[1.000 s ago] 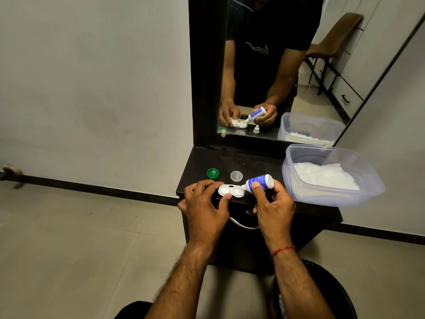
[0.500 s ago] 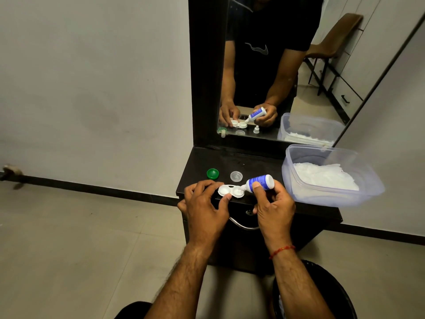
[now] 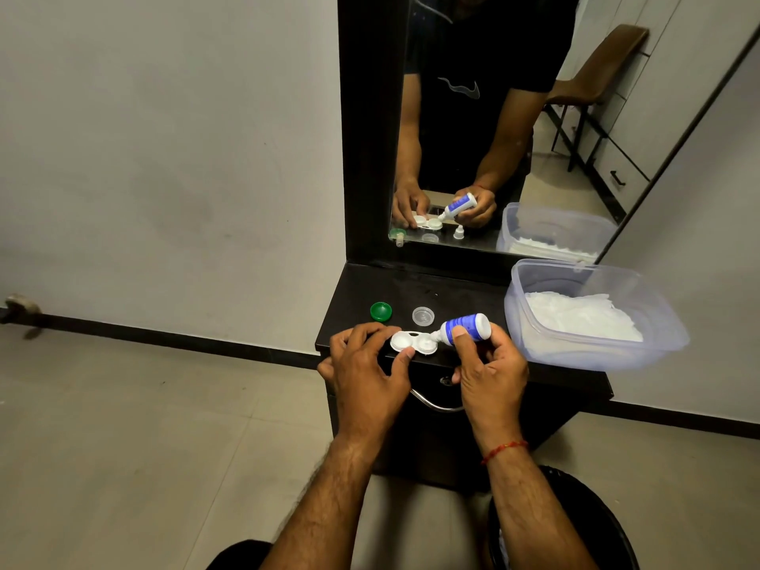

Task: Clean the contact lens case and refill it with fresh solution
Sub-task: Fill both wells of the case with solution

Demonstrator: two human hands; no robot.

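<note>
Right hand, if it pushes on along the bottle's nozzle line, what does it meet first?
The lens case: the bottle in the right hand aims its nozzle at the nearer well; contact unclear.

Both hands raised together, forearms extended forward.
Left hand (image 3: 366,372) pinches the contact lens case (image 3: 411,341) between thumb and fingers; right hand (image 3: 491,374) grips the solution bottle (image 3: 477,322), thumb uppermost.

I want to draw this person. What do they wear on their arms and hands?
Both forearms are bare, with no gloves on the left hand or right hand. A thin red thread bracelet circles the right wrist; the left wrist wears nothing. The mirror shows short black T-shirt sleeves.
</note>
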